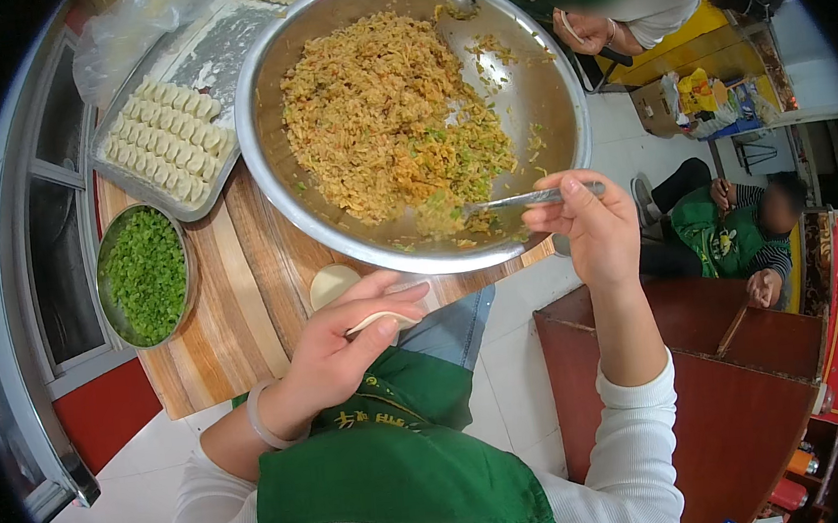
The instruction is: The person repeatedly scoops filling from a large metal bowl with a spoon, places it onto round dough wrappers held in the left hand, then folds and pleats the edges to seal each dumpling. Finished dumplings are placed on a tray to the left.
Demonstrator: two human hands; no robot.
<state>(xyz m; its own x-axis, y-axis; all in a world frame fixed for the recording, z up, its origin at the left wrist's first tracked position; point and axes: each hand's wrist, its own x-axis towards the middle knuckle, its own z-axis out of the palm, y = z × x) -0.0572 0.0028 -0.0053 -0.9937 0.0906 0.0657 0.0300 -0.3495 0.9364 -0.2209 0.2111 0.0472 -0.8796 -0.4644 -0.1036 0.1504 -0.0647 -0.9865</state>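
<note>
My right hand (599, 223) grips the handle of a metal spoon (533, 198), whose far end is in the filling at the near side of a large steel bowl (359, 261). Chopped filling (376, 116) heaps up on the bowl's left and middle. Just below the rim, my left hand (354, 334) holds a dumpling wrapper (383, 318), bent between thumb and fingers. Another round wrapper (333, 284) lies on the wooden table beyond that hand, partly hidden by it.
Left of the bowl, a metal tray (148, 65) carries rows of folded dumplings (169, 138). A bowl of chopped greens (145, 274) stands near the table's left edge. Across the bowl, a co-worker's hand (582, 30) holds a wrapper; a second spoon (462, 4) rests inside. Another person (730, 223) sits at right.
</note>
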